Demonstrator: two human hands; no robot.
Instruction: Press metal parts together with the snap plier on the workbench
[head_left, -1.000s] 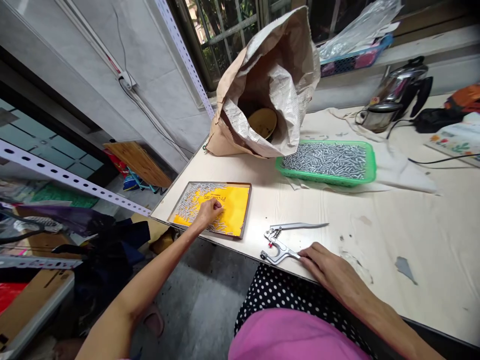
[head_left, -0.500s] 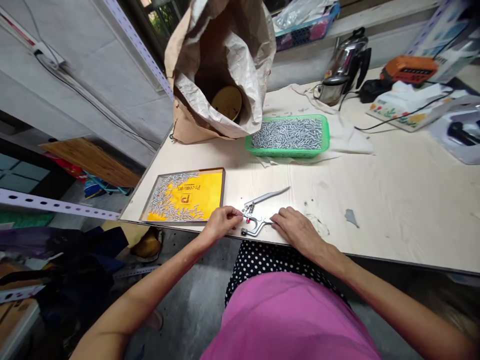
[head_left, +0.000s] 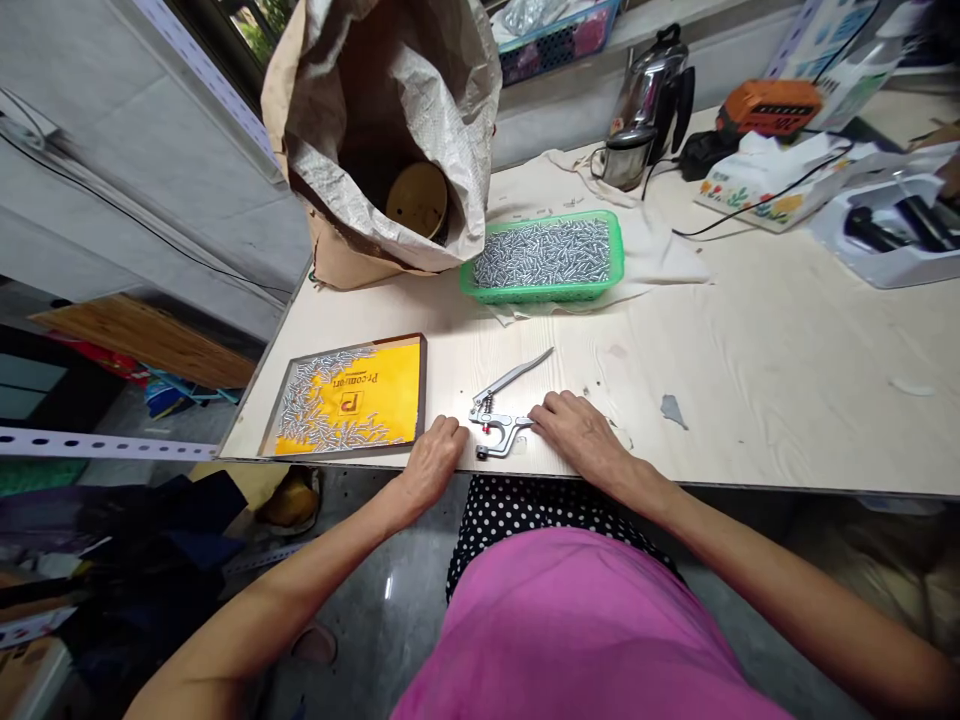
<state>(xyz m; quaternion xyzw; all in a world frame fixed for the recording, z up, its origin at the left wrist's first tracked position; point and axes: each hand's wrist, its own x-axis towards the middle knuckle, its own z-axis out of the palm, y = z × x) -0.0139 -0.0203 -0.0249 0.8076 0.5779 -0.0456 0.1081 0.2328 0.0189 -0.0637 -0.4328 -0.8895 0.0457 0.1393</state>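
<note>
A pair of silver snap pliers [head_left: 510, 425] lies on the table near its front edge, with a C-shaped jaw, a spring and a red tip. Its upper handle stands spread away from the lower one. My right hand [head_left: 574, 430] is closed around the end of the lower handle. Just left of the jaw, apart from it, my left hand [head_left: 435, 455] has its fingers curled together at the table edge; whatever they may hold is hidden. Beside that hand is a shallow tray [head_left: 422, 385] with a yellow bottom and many small silver metal pins [head_left: 307, 405] along its left and lower sides.
A green basket [head_left: 540, 293] full of the same metal pins stands on a cloth farther back. To its left is a large paper sack [head_left: 322, 250] with a round container inside. A kettle [head_left: 652, 90], a steel mug [head_left: 628, 160] and a grey scrap [head_left: 673, 410] are on the right.
My left hand has drawn back from the pliers' jaw, leftward toward the tray, its fingers now curled in. My right hand stays at the handle. The whole view has shifted slightly.
</note>
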